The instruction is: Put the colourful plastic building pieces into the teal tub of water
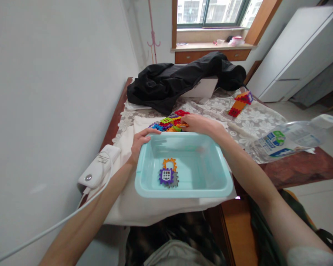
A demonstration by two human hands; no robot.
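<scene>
Wooden surface [299,168] against a white wall, lace cloth and a black jacket [183,81] at the back. Teal tub [183,192] sits on a white cloth up front, with a purple, an orange and a grey tile inside. Left hand [140,144] steadies the tub's far left corner, fingers hooked over the rim. Right hand [199,123] is past the tub at the tile pile [169,123], fingers closing on an orange piece; grip looks partial. Judged step: picking from the pile. Next move needs a firm pinch and a lift clear of the rim.
</scene>
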